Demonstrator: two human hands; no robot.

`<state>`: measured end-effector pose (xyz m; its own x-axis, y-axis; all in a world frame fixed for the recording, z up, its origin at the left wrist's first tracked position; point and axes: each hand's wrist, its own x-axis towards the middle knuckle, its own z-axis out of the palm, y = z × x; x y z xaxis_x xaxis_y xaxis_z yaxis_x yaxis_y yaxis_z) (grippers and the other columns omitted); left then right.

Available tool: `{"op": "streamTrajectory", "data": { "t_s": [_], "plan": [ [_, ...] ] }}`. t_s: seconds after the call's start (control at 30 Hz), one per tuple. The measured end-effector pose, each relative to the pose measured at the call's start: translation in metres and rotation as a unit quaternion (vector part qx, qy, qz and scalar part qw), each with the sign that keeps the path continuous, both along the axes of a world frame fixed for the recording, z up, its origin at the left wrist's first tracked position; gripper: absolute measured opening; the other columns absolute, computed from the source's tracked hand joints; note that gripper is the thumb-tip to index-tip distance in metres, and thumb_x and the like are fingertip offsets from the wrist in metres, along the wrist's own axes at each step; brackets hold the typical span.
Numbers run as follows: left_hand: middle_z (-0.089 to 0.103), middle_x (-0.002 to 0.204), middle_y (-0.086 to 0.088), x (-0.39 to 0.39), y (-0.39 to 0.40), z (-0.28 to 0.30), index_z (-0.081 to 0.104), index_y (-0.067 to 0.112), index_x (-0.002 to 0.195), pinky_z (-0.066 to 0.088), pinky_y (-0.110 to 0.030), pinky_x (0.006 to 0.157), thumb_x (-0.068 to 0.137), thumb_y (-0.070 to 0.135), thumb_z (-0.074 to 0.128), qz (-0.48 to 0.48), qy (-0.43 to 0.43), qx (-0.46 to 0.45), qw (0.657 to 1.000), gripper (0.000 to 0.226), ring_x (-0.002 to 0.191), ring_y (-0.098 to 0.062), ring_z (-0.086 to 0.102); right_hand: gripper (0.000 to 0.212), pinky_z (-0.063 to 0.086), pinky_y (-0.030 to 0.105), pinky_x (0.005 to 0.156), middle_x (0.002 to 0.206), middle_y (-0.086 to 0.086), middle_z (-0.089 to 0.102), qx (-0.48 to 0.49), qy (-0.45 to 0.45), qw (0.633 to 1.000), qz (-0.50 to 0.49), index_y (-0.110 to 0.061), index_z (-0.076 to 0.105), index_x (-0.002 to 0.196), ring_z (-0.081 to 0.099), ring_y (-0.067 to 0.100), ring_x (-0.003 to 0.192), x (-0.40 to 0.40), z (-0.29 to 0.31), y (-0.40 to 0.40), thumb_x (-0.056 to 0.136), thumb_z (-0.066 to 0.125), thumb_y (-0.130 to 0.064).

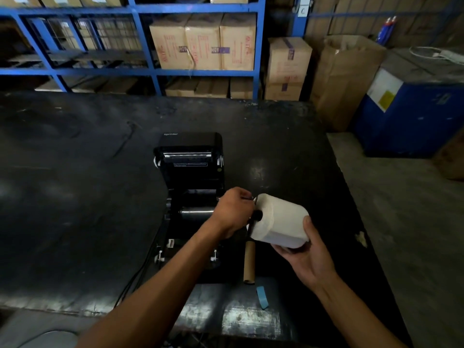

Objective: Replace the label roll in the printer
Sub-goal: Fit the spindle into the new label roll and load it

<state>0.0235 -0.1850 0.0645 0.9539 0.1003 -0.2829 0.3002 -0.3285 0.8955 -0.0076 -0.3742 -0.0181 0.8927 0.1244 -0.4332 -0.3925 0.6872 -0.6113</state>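
Observation:
A black label printer (190, 172) stands on the dark table (75, 197) with its lid tilted back and the inner bay open. To its right, above the table, my right hand (307, 257) holds a fresh white label roll (281, 221) from below, lying on its side. My left hand (232, 212) pinches a black spindle piece (257, 215) at the roll's left end, where it enters the core. An empty brown cardboard core (249, 262) lies on the table just under the roll.
A strip of blue tape (262, 297) lies near the table's front edge. Black cables (135, 280) run off the printer's left front. Blue shelving (140, 41) with cardboard boxes (203, 41) stands behind the table. A blue bin (411, 109) and an open carton (349, 76) stand at right.

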Motion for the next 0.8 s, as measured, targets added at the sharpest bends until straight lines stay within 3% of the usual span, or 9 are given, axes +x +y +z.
{"op": "streamTrajectory", "data": {
  "t_s": [0.03,0.1,0.2,0.43,0.63,0.8],
  "plan": [
    [0.069,0.092,-0.01,0.0,-0.002,0.0,0.062,0.021,0.075,0.06,-0.04,0.076,0.083,0.002,0.056,-0.001,0.008,-0.014,1.0,0.022,0.081,-0.025,0.068,0.051,0.057,0.052,0.078,0.125,0.015,0.064,-0.005,0.001,1.0,-0.005,-0.017,0.058,0.126,0.062,0.035,0.113,-0.001,-0.001,0.002,0.082,0.065,-0.041],
    [0.071,0.099,-0.011,-0.002,-0.003,-0.003,0.069,0.011,0.101,0.061,-0.045,0.083,0.084,-0.002,0.061,-0.012,0.017,-0.021,1.0,0.023,0.089,-0.026,0.07,0.056,0.056,0.054,0.081,0.126,0.016,0.062,-0.007,0.003,1.0,-0.019,-0.015,0.054,0.13,0.06,0.036,0.116,-0.002,-0.002,0.006,0.082,0.065,-0.041],
    [0.07,0.116,-0.006,-0.006,0.0,-0.004,0.064,0.011,0.123,0.058,-0.033,0.089,0.081,0.003,0.069,-0.057,-0.019,0.062,0.996,0.043,0.098,-0.016,0.068,0.056,0.054,0.055,0.085,0.128,0.016,0.061,-0.002,0.009,0.999,-0.036,-0.016,0.052,0.132,0.059,0.037,0.117,-0.003,-0.002,0.01,0.083,0.064,-0.041],
    [0.07,0.117,-0.004,-0.015,0.006,-0.008,0.064,0.017,0.126,0.056,-0.034,0.092,0.085,0.01,0.069,-0.047,-0.072,0.037,0.996,0.042,0.1,-0.01,0.065,0.053,0.052,0.06,0.088,0.131,0.017,0.056,-0.019,-0.007,0.997,-0.071,-0.021,0.051,0.132,0.056,0.038,0.119,-0.005,0.002,0.017,0.084,0.065,-0.04],
    [0.071,0.109,0.008,-0.02,0.013,-0.021,0.065,0.021,0.126,0.05,-0.004,0.069,0.087,0.012,0.068,-0.031,-0.12,-0.006,0.992,0.041,0.087,0.012,0.065,0.044,0.049,0.063,0.091,0.133,0.018,0.056,-0.022,-0.029,0.997,-0.065,-0.023,0.055,0.129,0.056,0.04,0.12,-0.003,0.006,0.02,0.088,0.062,-0.038],
    [0.075,0.1,0.009,-0.018,0.017,-0.024,0.066,0.024,0.125,0.053,-0.01,0.077,0.087,0.013,0.067,-0.007,-0.122,-0.038,0.992,0.039,0.09,0.003,0.069,0.048,0.051,0.062,0.089,0.134,0.018,0.055,-0.015,-0.023,0.997,-0.068,-0.023,0.052,0.131,0.056,0.041,0.119,-0.001,0.012,0.027,0.087,0.063,-0.037]
  ]
}}
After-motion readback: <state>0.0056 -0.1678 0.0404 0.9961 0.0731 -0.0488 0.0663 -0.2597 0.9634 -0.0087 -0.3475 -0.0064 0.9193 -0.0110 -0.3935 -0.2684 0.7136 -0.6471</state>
